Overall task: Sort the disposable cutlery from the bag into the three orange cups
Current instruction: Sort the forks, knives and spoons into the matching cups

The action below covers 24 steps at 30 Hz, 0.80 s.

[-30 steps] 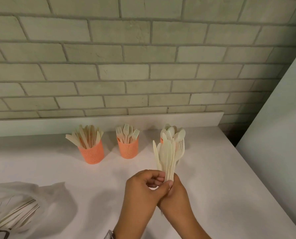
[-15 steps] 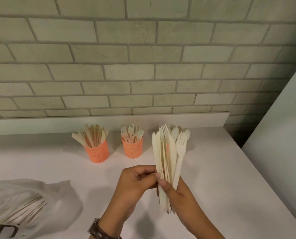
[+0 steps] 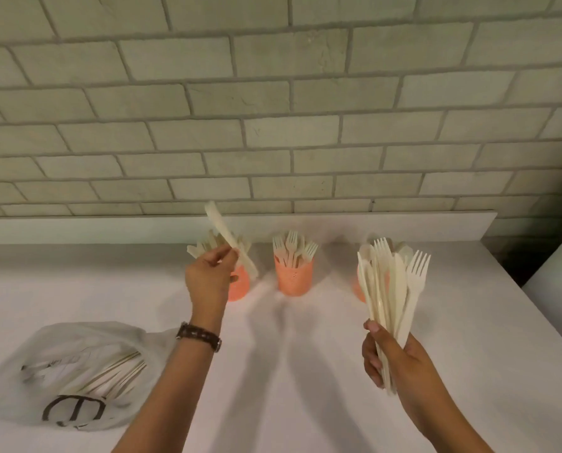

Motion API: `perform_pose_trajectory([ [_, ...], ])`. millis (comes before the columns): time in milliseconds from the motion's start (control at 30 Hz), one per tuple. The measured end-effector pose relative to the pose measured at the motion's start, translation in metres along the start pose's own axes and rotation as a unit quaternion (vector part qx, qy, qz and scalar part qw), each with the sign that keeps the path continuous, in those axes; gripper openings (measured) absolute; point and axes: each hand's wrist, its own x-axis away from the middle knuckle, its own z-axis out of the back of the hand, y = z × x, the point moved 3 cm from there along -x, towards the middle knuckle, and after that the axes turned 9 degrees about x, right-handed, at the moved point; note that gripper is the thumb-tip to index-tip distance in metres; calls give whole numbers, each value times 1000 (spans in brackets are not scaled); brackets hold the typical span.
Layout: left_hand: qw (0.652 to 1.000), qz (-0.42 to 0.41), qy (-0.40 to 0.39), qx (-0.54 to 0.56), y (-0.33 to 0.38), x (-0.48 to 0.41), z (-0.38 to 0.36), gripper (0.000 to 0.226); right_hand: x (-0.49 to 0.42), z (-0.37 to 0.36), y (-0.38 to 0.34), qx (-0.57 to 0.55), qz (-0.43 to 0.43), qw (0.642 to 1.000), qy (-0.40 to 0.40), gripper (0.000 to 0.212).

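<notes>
My left hand (image 3: 209, 277) pinches one cream plastic knife (image 3: 229, 240), tilted, right above the left orange cup (image 3: 238, 287) that holds several knives. My right hand (image 3: 391, 351) grips a fanned bundle of cutlery (image 3: 389, 289), forks and knives mixed, upright over the table's right side. The middle orange cup (image 3: 293, 277) holds several forks. The right orange cup (image 3: 359, 291) is mostly hidden behind the bundle; spoon bowls show above it. A translucent plastic bag (image 3: 77, 371) with more cutlery inside lies at the near left.
Everything stands on a white table (image 3: 306, 387) against a pale brick wall (image 3: 273, 125), with a low white ledge (image 3: 77, 228) along the back. A white panel (image 3: 561, 289) rises beyond the table's right edge.
My left hand drew one knife out of the bundle and carried it left to the left cup. My right hand kept the bundle. The view moved closer and the hands separated.
</notes>
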Motion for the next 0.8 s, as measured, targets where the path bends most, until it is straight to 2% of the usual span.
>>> perform_pose_trajectory([
  [100, 992, -65, 54, -95, -13, -43, 8, 25, -7, -1, 4, 8, -8, 1000, -3, 20],
  [167, 987, -62, 61, -133, -30, -59, 7, 27, -11, -2, 3, 17, -14, 1000, -4, 24],
  [333, 956, -24, 3, -292, -74, -74, -2, 18, -22, -10, 2, 23, -23, 999, -9, 26],
  [400, 950, -17, -9, -312, -78, -80, -3, 18, -23, -11, 0, 20, -19, 1000, -11, 23],
  [500, 955, -16, -7, -297, -70, -78, -1, 26, -23, -12, -4, 1, -16, 1000, -15, 17],
  [567, 960, -63, 18, -272, -51, -58, -2, 28, -22, -12, -6, -11, -11, 1000, -15, 17],
  [633, 974, -99, 14, -204, -27, -21, -11, 20, -20, -10, -8, -28, -9, 999, -15, 26],
  [700, 988, -63, -69, -121, -10, 23, -27, 9, -18, -9, -9, -38, -6, 999, -6, 27],
  [800, 975, 36, -214, -53, -1, 87, -48, 3, -16, -8, -11, -37, 5, 999, 18, 16],
])
